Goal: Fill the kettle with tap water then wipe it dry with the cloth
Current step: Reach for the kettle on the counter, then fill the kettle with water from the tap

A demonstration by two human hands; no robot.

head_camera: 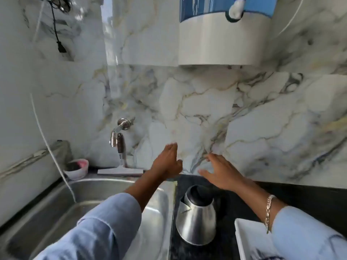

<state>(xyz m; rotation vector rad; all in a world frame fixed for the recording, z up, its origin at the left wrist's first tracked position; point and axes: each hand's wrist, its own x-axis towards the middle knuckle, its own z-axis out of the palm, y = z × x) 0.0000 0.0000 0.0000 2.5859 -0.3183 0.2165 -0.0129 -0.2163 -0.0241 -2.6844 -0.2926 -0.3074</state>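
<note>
A steel kettle (197,216) with a black lid stands upright on the dark counter, just right of the sink (56,212). The wall tap (116,134) sticks out of the marble wall above the sink's back edge. My left hand (167,162) is stretched forward over the sink's right rim, fingers apart and holding nothing. My right hand (221,171) hovers beyond the kettle near the wall, fingers spread and empty. Neither hand touches the kettle. No cloth shows plainly; a white item with blue print (262,254) lies in the tray at the bottom right.
A white squeegee (120,170) leans at the back of the sink under the tap. A small bowl (77,168) with a pink scrubber sits at the sink's back left. A white tray (242,233) stands right of the kettle. A water purifier (223,34) hangs overhead.
</note>
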